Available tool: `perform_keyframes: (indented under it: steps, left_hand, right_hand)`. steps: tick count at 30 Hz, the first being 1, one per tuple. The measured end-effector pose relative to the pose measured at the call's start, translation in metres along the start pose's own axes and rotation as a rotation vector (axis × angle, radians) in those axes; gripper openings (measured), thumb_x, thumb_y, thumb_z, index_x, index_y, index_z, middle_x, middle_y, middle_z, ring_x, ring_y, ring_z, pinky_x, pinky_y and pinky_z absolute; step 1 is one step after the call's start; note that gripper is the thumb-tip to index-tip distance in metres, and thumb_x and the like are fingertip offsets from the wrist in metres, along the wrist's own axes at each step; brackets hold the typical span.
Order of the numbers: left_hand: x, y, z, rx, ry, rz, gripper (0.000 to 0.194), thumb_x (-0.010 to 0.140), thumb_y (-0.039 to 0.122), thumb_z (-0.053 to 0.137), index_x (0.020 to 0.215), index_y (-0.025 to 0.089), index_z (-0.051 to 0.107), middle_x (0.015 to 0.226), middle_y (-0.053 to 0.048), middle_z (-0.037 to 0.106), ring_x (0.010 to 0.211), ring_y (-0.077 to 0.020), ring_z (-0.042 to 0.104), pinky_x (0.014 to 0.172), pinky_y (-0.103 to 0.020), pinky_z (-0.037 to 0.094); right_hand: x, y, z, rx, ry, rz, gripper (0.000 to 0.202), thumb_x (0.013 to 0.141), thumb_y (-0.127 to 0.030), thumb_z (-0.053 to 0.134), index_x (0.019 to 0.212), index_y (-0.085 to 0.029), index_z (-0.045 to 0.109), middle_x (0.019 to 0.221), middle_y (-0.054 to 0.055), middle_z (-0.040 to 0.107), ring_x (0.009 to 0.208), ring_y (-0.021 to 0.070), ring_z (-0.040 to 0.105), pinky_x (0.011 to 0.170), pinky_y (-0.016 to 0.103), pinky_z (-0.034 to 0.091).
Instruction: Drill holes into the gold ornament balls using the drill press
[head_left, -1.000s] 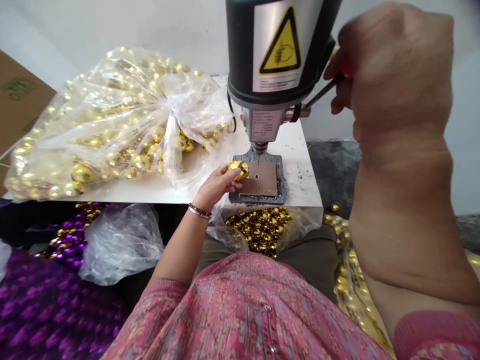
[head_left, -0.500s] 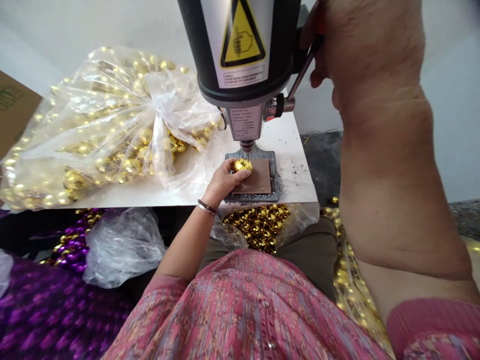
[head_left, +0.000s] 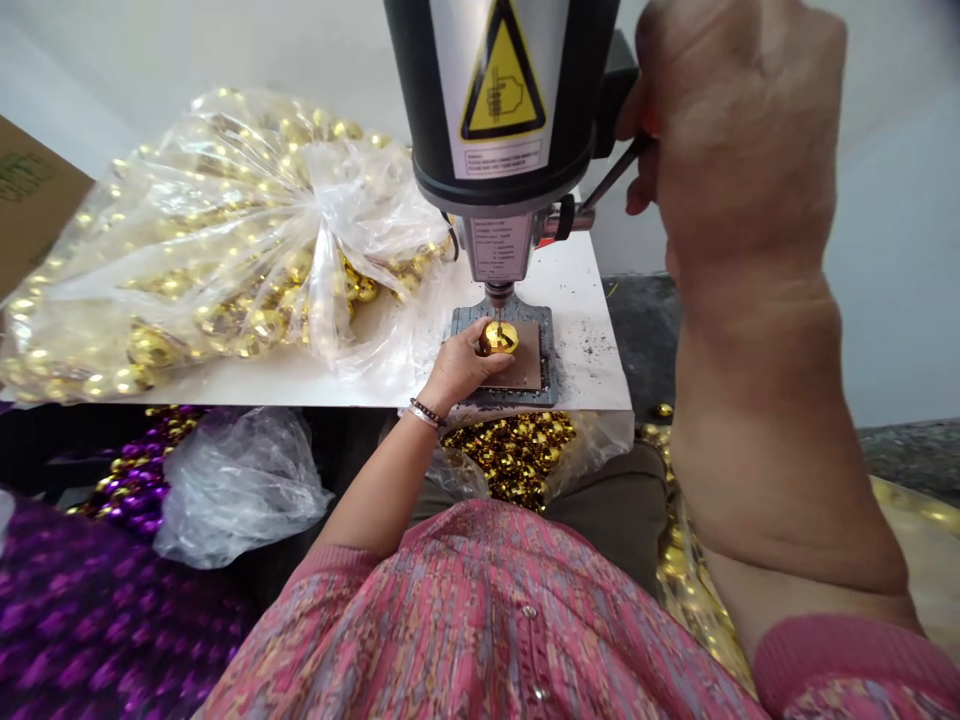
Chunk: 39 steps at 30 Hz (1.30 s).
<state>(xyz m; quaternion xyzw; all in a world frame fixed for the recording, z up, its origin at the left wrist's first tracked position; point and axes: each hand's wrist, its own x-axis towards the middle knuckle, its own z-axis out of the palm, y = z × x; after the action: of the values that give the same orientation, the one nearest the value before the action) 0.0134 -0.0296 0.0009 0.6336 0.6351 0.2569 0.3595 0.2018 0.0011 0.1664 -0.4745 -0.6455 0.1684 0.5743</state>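
Note:
Between its thumb and fingers my left hand grips a shiny gold faceted ball. The ball rests on a brown board lying on the grey base plate of a bench drill press. A thin drill bit points straight down at the top of the ball; I cannot tell how deep it reaches. Raised at the upper right, my right hand is closed around the end of the drill press lever, and most of its fingers are hidden behind the hand.
A large clear bag of gold balls covers the table's left side. Dark shavings dot the white table. An open bag of gold balls is at my lap, with purple balls lower left and a cardboard box far left.
My left hand and the gold ball have shifted slightly right, bringing the ball under the drill bit. The view has moved a little; my right hand stays on the lever.

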Motion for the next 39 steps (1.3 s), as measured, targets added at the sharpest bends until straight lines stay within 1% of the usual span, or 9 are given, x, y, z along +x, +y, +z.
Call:
perform_keyframes:
  steps: [3,6,9,15,18,22,25,30,39]
  left_hand:
    - [0.0,-0.002,0.001,-0.011,0.003,-0.022,0.07,0.079,0.025,0.084,0.146,0.018,0.066,0.114,-0.004,0.08,0.096,-0.0189,0.071,0.09,-0.028,0.054]
    - [0.002,-0.005,0.004,-0.012,0.002,-0.009,0.073,0.079,0.024,0.084,0.148,0.017,0.064,0.12,-0.007,0.08,0.1,-0.0212,0.072,0.092,-0.031,0.055]
    - [0.003,-0.008,0.007,0.004,0.002,0.011,0.075,0.079,0.025,0.085,0.15,0.016,0.063,0.124,-0.01,0.079,0.105,-0.0245,0.073,0.094,-0.034,0.055]
    - [0.004,-0.011,0.009,0.029,0.008,0.024,0.075,0.079,0.027,0.086,0.15,0.019,0.063,0.122,-0.009,0.079,0.104,-0.0257,0.073,0.093,-0.034,0.055]
    - [0.003,-0.01,0.009,0.021,0.012,0.023,0.076,0.079,0.026,0.085,0.151,0.017,0.062,0.124,-0.01,0.079,0.104,-0.0254,0.073,0.094,-0.034,0.055]
    - [0.002,-0.009,0.009,0.014,0.017,0.043,0.07,0.08,0.026,0.085,0.147,0.018,0.066,0.123,-0.008,0.079,0.105,-0.025,0.073,0.093,-0.033,0.054]
    - [0.002,-0.011,0.01,0.007,0.013,0.053,0.066,0.08,0.025,0.084,0.144,0.02,0.068,0.123,-0.007,0.079,0.105,-0.025,0.073,0.092,-0.034,0.054]
    - [0.005,-0.016,0.013,-0.028,0.008,0.061,0.068,0.081,0.024,0.084,0.146,0.018,0.065,0.131,-0.01,0.077,0.11,-0.026,0.072,0.096,-0.036,0.054]
    - [0.003,-0.018,0.013,-0.034,0.004,0.066,0.066,0.082,0.024,0.085,0.145,0.022,0.066,0.123,-0.006,0.079,0.104,-0.0241,0.072,0.093,-0.034,0.054]
  right_hand:
    - [-0.03,0.006,0.001,-0.029,0.034,-0.055,0.031,0.104,-0.035,0.044,0.079,-0.018,0.035,0.072,-0.005,0.046,0.062,-0.0008,0.039,0.061,0.016,0.031]
    - [-0.06,0.016,0.003,-0.061,0.114,-0.157,0.023,0.095,-0.029,0.05,0.078,-0.017,0.041,0.068,-0.006,0.044,0.063,0.0,0.041,0.064,0.017,0.035]
    - [-0.077,0.025,0.007,-0.104,0.171,-0.211,0.019,0.091,-0.024,0.051,0.076,-0.016,0.045,0.068,-0.006,0.044,0.064,-0.0006,0.039,0.065,0.015,0.038]
    - [-0.078,0.029,0.011,-0.101,0.231,-0.24,0.019,0.09,-0.027,0.053,0.075,-0.016,0.048,0.067,-0.005,0.048,0.061,0.0,0.04,0.06,0.015,0.037]
    - [-0.079,0.03,0.01,-0.113,0.239,-0.241,0.018,0.089,-0.026,0.054,0.074,-0.015,0.051,0.066,-0.005,0.05,0.06,-0.0006,0.04,0.06,0.014,0.037]
    - [-0.085,0.037,0.012,-0.178,0.273,-0.285,0.011,0.088,-0.02,0.054,0.078,-0.015,0.053,0.068,-0.006,0.05,0.061,-0.0015,0.038,0.06,0.013,0.036]
    - [-0.091,0.044,0.015,-0.241,0.303,-0.316,0.013,0.092,-0.021,0.055,0.082,-0.014,0.054,0.069,-0.006,0.048,0.063,-0.0014,0.037,0.062,0.013,0.037]
    - [-0.1,0.056,0.021,-0.23,0.34,-0.407,0.017,0.098,-0.025,0.052,0.086,-0.014,0.056,0.071,-0.005,0.05,0.064,-0.0012,0.043,0.063,0.014,0.039]
    - [-0.112,0.087,0.033,-0.154,0.334,-0.43,0.022,0.103,-0.037,0.049,0.094,-0.019,0.056,0.077,-0.003,0.061,0.071,0.0041,0.059,0.07,0.021,0.048]
